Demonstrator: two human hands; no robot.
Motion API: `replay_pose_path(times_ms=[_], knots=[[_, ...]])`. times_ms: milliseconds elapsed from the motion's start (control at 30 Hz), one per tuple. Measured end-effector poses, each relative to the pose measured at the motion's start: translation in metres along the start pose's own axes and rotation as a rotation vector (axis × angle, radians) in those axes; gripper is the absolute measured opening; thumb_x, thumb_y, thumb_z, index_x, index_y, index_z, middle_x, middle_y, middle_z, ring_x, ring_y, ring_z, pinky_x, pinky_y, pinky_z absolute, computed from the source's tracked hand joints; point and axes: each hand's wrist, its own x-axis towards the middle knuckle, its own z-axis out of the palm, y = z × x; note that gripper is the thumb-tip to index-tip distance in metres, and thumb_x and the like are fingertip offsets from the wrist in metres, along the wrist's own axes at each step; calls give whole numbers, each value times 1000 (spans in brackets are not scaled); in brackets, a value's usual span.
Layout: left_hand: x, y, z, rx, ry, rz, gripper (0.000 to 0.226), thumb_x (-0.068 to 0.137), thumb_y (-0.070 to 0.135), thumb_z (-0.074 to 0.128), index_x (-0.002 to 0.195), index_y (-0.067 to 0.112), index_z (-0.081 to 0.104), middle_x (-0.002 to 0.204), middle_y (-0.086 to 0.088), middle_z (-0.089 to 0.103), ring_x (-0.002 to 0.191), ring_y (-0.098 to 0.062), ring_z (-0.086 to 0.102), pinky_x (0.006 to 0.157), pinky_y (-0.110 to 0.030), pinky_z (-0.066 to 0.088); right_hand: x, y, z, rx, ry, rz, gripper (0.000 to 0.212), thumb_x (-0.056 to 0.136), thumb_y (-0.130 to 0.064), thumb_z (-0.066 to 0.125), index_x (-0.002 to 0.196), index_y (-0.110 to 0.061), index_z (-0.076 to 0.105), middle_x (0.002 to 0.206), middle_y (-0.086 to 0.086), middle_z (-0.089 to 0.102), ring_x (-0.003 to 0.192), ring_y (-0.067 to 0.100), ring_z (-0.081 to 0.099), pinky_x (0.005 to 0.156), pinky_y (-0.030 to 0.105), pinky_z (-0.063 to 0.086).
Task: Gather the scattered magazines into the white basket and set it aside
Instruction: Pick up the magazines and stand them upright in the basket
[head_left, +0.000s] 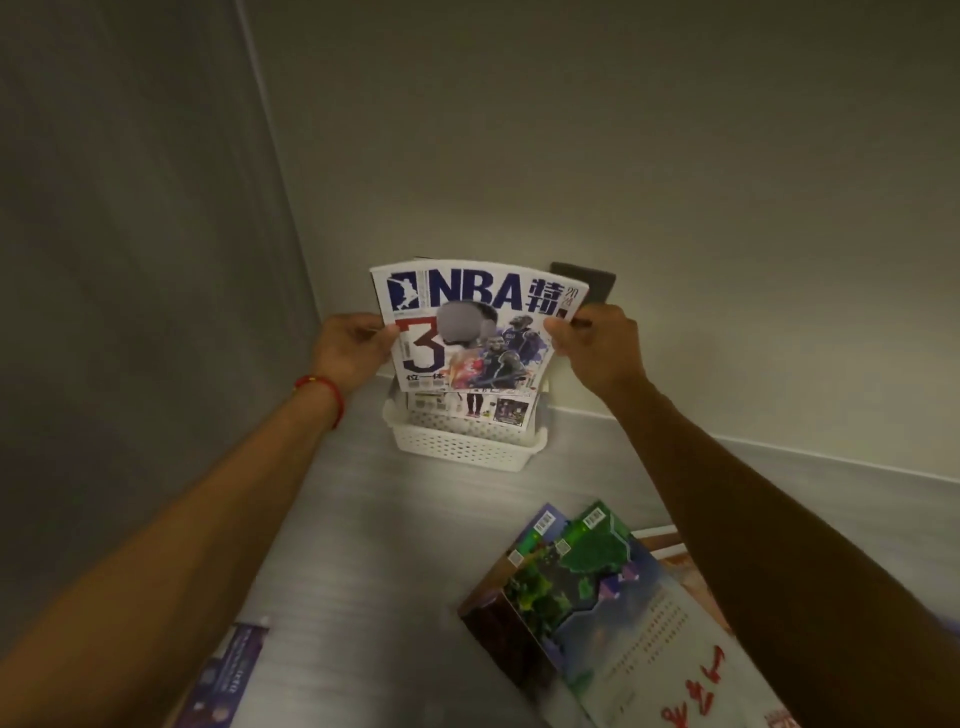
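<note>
On the grey floor (363, 519), in the corner where two walls met, the largest loose things were the magazines not yet gathered: a green-covered pile (587, 587) lay open and fanned near the right forearm, and a purple one (228, 670) lay at the lower left edge. Well beyond them the white basket (457, 447) was set against the wall, with at least one magazine already in it. Just above the basket an NBA magazine (467, 332) was held upright, bowed slightly, its left edge pinched by the left hand (353, 348) and its right edge by the right hand (597, 348), fingers clenched on the paper. A snag could be judged likely: a bowed cover might catch on the rim or on the copy below and crumple. The light basket might also be tipped or pushed if the magazine were pressed down off-centre.
</note>
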Motion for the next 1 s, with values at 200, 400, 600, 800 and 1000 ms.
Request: replay_pose_path(times_ms=[200, 400, 600, 800, 1000], knots=[[22, -34, 11, 55, -17, -78, 14, 87, 17, 72, 98, 10, 77, 104, -12, 76, 96, -30, 72, 94, -47, 57, -1, 26, 31, 14, -18, 149, 26, 94, -29, 62, 110, -11, 73, 114, 7, 74, 78, 14, 69, 64, 15, 49], [35, -58, 25, 102, -17, -145, 16, 85, 26, 75, 96, 16, 79, 99, -6, 78, 87, -20, 73, 87, -38, 59, -5, 43, 46, 73, -92, 238, 26, 101, -24, 50, 113, -9, 67, 119, 9, 72, 89, 19, 69, 70, 18, 52], [44, -62, 40, 100, 43, -220, 29, 86, 26, 72, 109, 8, 73, 112, -15, 74, 103, -31, 69, 98, -44, 54, -22, 47, 46, 375, -234, 367, 48, 97, 2, 48, 142, -14, 44, 141, 9, 55, 128, 28, 55, 105, 47, 48], [26, -57, 51, 59, 5, -279, 50, 88, -1, 59, 136, 8, 49, 133, -17, 60, 116, -30, 60, 96, -36, 48, -77, 81, 24, 197, -261, 306, 45, 97, -4, 55, 139, -15, 50, 143, 8, 52, 122, 24, 57, 100, 38, 51], [-64, -67, 93, 345, 14, 100, 37, 81, -10, 56, 112, 9, 62, 121, -17, 64, 103, -35, 64, 92, -42, 55, -185, 171, -18, -96, -316, 402, 29, 97, -10, 53, 123, -15, 63, 124, 9, 64, 113, 25, 61, 91, 26, 44]])
